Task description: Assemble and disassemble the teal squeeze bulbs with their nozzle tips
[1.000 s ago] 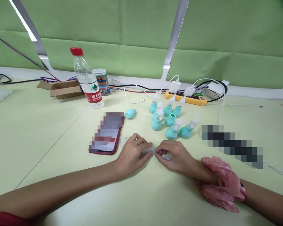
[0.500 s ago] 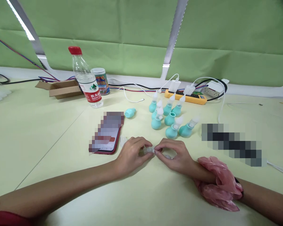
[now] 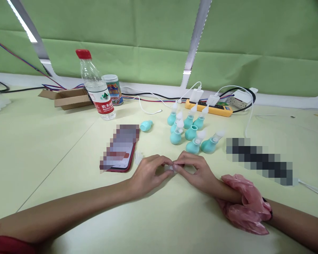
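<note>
- the left hand (image 3: 148, 175) pinches a small clear piece (image 3: 171, 168) between thumb and forefinger; the fingers hide much of it.
- the right hand (image 3: 197, 171) has thumb and forefinger together on the same piece, in front of the person, low over the table (image 3: 108, 218).
- just beyond the hands stand blue-green bulbs (image 3: 176, 138), most with clear tips (image 3: 217, 136); one shows its round opening.
- another clear piece (image 3: 138, 157) lies between the left hand and the phone (image 3: 124, 164).
- a loose bulb (image 3: 146, 126) lies near the phone's far end.
</note>
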Demonstrator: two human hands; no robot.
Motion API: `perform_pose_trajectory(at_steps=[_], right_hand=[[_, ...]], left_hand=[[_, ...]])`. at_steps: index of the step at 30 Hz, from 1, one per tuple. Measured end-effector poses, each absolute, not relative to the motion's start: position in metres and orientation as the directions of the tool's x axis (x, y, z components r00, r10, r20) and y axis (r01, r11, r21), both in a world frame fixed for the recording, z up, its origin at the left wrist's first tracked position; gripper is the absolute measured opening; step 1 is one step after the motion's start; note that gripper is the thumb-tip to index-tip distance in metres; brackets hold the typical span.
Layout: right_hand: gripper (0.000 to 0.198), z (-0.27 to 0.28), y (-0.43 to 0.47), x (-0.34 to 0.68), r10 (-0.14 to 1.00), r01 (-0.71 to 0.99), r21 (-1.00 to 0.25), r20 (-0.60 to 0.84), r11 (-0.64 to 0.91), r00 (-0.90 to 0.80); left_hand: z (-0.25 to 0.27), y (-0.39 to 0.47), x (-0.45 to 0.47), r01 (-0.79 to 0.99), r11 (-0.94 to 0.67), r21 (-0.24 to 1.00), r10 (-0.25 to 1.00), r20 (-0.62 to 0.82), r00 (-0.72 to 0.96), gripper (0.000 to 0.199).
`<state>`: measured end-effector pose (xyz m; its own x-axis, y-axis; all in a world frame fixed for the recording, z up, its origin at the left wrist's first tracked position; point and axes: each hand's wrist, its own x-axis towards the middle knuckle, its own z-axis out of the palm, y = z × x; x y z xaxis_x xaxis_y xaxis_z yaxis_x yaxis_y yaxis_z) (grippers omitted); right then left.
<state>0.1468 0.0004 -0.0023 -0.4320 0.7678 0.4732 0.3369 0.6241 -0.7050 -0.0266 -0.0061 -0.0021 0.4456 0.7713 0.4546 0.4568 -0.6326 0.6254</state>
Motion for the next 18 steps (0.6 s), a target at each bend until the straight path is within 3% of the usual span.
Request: perform_pose_trajectory(at_steps=[18], right_hand=[[0.008, -0.0029, 0.0001, 0.1469, 0.78, 0.329, -0.721, 0.47, 0.61, -0.414]], left_hand=[[-0.0023, -0.0062, -0.0257, 0.468, -0.652, 0.596, 0.757, 0.481, 0.442, 0.011]])
